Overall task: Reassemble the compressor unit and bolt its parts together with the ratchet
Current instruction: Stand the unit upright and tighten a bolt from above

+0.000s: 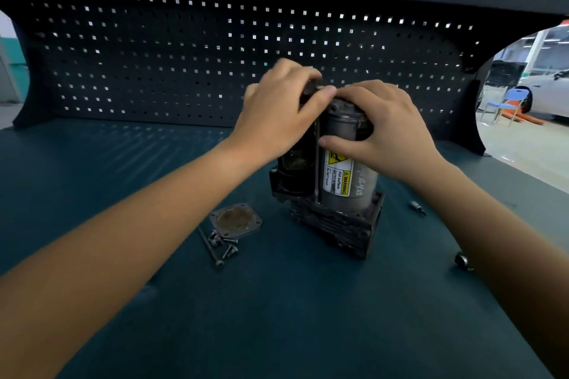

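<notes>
The compressor unit [335, 193] stands upright on the blue bench: a grey cylinder with a yellow warning label beside a black motor can, both on a dark finned base. My left hand [277, 110] grips the top of the black can, fingers curled over its cap. My right hand [381, 126] wraps the top of the grey cylinder, thumb pressed on its front. A long bolt [316, 169] runs down between the two cylinders. What lies under my fingers at the top is hidden.
A square metal cover plate [235, 220] lies left of the unit, with a long bolt [209, 246] and several short screws [229, 250] in front of it. A small bit [418, 208] and a dark socket [462, 260] lie to the right. A pegboard [184, 55] backs the bench.
</notes>
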